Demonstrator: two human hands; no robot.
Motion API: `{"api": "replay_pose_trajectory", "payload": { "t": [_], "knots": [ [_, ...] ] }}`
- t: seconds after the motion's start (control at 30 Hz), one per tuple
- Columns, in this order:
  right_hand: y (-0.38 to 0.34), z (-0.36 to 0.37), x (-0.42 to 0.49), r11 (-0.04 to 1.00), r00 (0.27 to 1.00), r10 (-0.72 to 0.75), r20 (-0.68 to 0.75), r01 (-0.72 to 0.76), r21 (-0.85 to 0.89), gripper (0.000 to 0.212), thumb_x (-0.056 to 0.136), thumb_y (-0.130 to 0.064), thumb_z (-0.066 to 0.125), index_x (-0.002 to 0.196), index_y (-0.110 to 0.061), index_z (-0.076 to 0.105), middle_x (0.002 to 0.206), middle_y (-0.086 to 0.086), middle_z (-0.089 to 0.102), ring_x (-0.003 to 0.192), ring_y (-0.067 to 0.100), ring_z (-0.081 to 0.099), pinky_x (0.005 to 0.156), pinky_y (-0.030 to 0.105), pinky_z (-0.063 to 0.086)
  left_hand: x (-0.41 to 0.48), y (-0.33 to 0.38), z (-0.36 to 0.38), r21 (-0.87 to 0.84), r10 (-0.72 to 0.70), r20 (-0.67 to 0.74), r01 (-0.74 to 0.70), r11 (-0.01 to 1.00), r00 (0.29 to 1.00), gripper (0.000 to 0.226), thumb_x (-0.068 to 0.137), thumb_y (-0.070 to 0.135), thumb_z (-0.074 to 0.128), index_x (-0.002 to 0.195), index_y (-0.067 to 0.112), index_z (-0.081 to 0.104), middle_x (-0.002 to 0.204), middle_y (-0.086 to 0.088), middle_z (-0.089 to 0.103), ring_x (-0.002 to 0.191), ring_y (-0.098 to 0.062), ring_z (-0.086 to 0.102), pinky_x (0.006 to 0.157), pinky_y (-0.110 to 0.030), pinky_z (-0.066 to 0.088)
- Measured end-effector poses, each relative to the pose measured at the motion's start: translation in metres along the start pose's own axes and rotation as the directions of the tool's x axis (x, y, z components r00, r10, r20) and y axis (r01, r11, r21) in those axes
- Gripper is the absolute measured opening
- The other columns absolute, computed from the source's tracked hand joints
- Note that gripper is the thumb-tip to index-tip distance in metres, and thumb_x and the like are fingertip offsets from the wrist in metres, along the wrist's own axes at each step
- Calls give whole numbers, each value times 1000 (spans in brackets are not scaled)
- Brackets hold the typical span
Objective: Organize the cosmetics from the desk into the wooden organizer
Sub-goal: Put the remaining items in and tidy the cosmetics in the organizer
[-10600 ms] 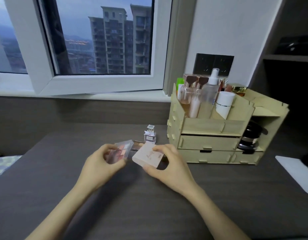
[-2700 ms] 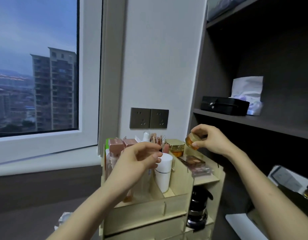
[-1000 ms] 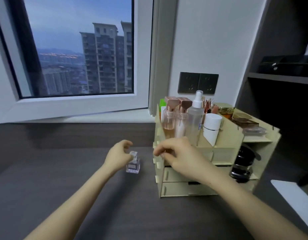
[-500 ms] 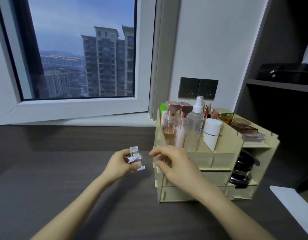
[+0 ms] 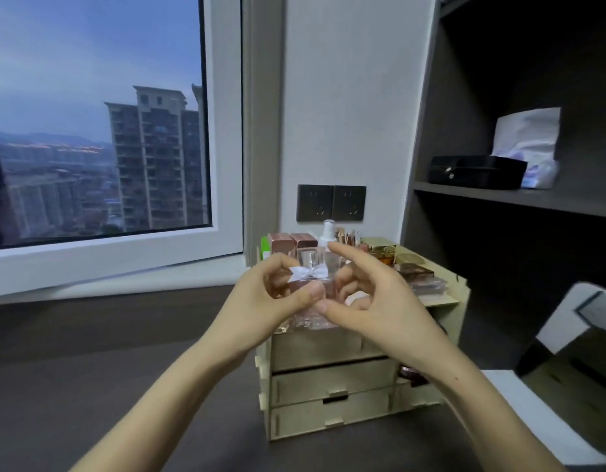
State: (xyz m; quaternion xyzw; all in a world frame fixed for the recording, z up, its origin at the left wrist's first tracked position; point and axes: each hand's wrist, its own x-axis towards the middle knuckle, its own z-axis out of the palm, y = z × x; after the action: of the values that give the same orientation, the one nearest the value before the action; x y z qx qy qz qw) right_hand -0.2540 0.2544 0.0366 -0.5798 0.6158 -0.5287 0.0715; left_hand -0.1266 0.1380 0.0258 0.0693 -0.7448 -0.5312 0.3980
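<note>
A small clear perfume bottle (image 5: pixel 312 294) with a white bow at its neck is held up in front of the wooden organizer (image 5: pixel 332 383). My left hand (image 5: pixel 260 301) grips the bottle from the left, thumb across its front. My right hand (image 5: pixel 369 301) meets it from the right, thumb and fingers curled round its side. Behind the hands, the organizer's top compartments hold rose-capped bottles (image 5: pixel 291 241), a spray bottle (image 5: pixel 328 229) and a gold-lidded jar (image 5: pixel 380 248). Compacts (image 5: pixel 417 272) lie on its right shelf. The bottle's base is partly hidden by my fingers.
The organizer has three shut drawers in front and stands on a dark desk (image 5: pixel 90 386). A window (image 5: pixel 97 131) is at the left, wall sockets (image 5: pixel 330 202) behind. Dark shelving at the right holds a black case (image 5: pixel 475 172) and a tissue pack (image 5: pixel 529 144). A mirror (image 5: pixel 577 352) leans at the right.
My left hand has lifted the perfume bottle from desk height up in front of the organizer's top. My right hand has come in and taken hold of the bottle's other side.
</note>
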Motion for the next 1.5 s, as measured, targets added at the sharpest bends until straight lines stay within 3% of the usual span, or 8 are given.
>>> {"api": "replay_pose_trajectory", "payload": {
  "t": [0.1, 0.23, 0.43, 0.57, 0.7, 1.1, 1.33, 1.5],
  "knots": [
    [2, -34, 1, 997, 1000, 24, 12, -23, -73, 79, 67, -21, 78, 135, -40, 43, 98, -3, 57, 83, 11, 64, 70, 24, 54, 22, 5, 27, 153, 69, 34, -73, 986, 997, 22, 67, 32, 80, 80, 22, 65, 66, 8, 62, 67, -7, 55, 66, -25, 48],
    [1, -68, 5, 988, 999, -3, -50, -5, -157, 68, 70, -5, 76, 114, -51, 51, 96, -4, 63, 84, 19, 68, 67, 29, 59, 49, 6, 61, 195, 124, 75, -136, 971, 990, 19, 76, 27, 73, 93, 32, 64, 82, 9, 65, 74, -1, 61, 74, -21, 52],
    [48, -122, 56, 969, 893, 28, -449, -134, -206, 66, 72, 0, 74, 130, -22, 50, 100, -4, 60, 79, 13, 62, 78, 37, 57, 72, -35, 72, 502, 247, 88, -257, 826, 965, 25, 89, 33, 57, 112, 25, 60, 100, 7, 65, 92, -9, 60, 79, -25, 50],
    [89, -131, 99, 937, 858, 81, -507, -239, -254, 61, 71, -3, 77, 123, -17, 50, 105, 2, 63, 89, 19, 64, 83, 44, 56, 73, -66, 68, 655, 266, 155, -301, 694, 951, 27, 89, 35, 50, 110, 21, 61, 97, 6, 63, 87, -6, 54, 78, -26, 48],
    [120, -127, 132, 898, 836, 101, -539, -310, -313, 53, 74, -7, 74, 118, -14, 48, 111, 9, 64, 96, 25, 62, 78, 34, 51, 72, -82, 69, 707, 283, 206, -342, 619, 937, 31, 88, 35, 45, 109, 19, 61, 95, 6, 60, 89, -11, 52, 77, -23, 42],
    [147, -113, 152, 691, 900, 243, -362, -422, -587, 44, 75, -20, 73, 115, -14, 54, 112, 8, 64, 85, 18, 50, 71, 27, 40, 73, -96, 74, 802, 96, 367, -367, 471, 925, 47, 90, 44, 23, 116, 21, 55, 110, 0, 53, 103, -17, 46, 96, -29, 38],
    [145, -117, 161, 699, 904, 328, -274, -428, -573, 53, 74, -7, 69, 125, -12, 55, 132, 11, 55, 118, 29, 52, 94, 35, 46, 75, -100, 75, 798, 86, 376, -369, 476, 923, 35, 95, 35, 33, 113, 18, 57, 108, -2, 55, 100, -18, 48, 92, -31, 40],
    [143, -119, 164, 665, 905, 346, -246, -422, -616, 60, 74, -10, 72, 130, -10, 52, 135, 11, 53, 121, 29, 51, 98, 37, 45, 74, -98, 75, 796, 79, 384, -373, 477, 920, 43, 92, 38, 25, 112, 18, 58, 107, -2, 56, 100, -18, 49, 95, -31, 39]
  ]
}}
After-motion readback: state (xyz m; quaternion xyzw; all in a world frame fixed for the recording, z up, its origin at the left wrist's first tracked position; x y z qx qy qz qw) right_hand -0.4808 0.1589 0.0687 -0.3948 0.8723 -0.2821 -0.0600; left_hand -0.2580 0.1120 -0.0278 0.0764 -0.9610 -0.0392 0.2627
